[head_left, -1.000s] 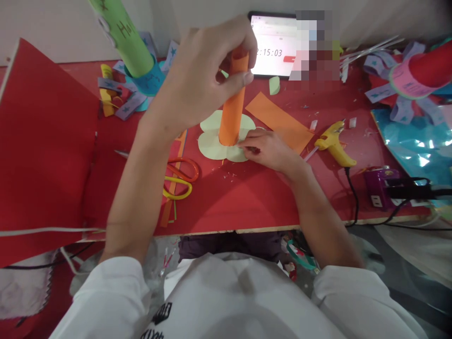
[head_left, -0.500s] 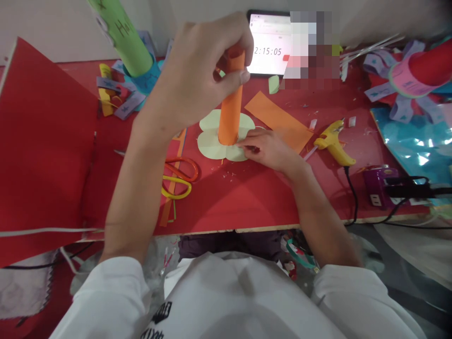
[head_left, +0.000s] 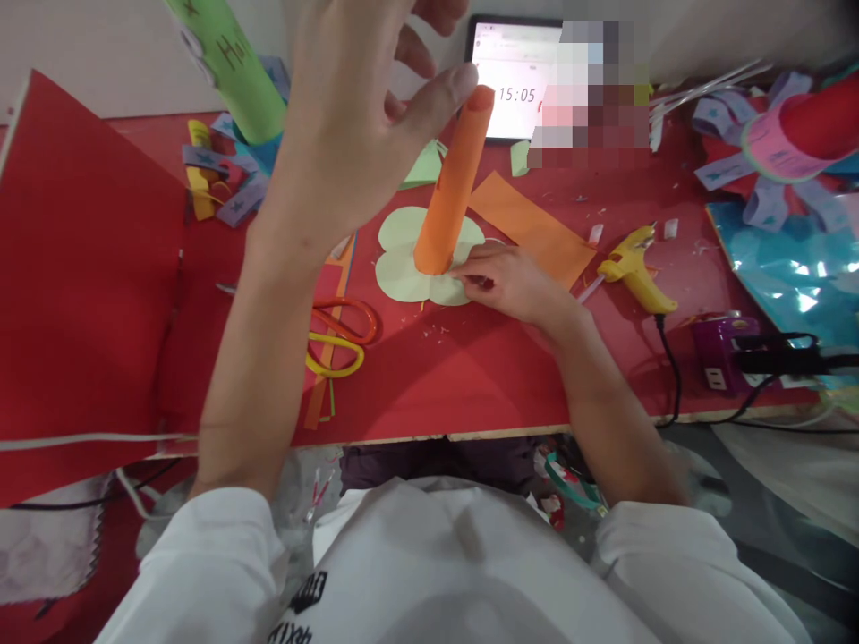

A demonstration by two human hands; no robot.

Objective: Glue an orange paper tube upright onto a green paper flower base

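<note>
An orange paper tube (head_left: pixel 454 188) stands on a pale green petal-shaped paper (head_left: pixel 401 273), its top leaning to the right. Above and left of the tube's top, my left hand (head_left: pixel 376 107) is raised with its fingers apart, holding nothing; the thumb tip is close to the tube's rim. My right hand (head_left: pixel 514 284) rests low at the right of the tube's base, its fingertips pinched at the petal paper's right edge. Behind it lies an orange paper strip (head_left: pixel 530 228).
Scissors (head_left: pixel 342 344) lie left of the petals, a yellow glue gun (head_left: pixel 634 268) at right, near a purple power adapter (head_left: pixel 721 353). A lit screen (head_left: pixel 514 80) stands behind. Paper figures flank the red table (head_left: pixel 429 394).
My left hand has let go of the orange tube and moved up and left, its fingers opening. The tube's top has tilted to the right. My right hand has stayed at the base.
</note>
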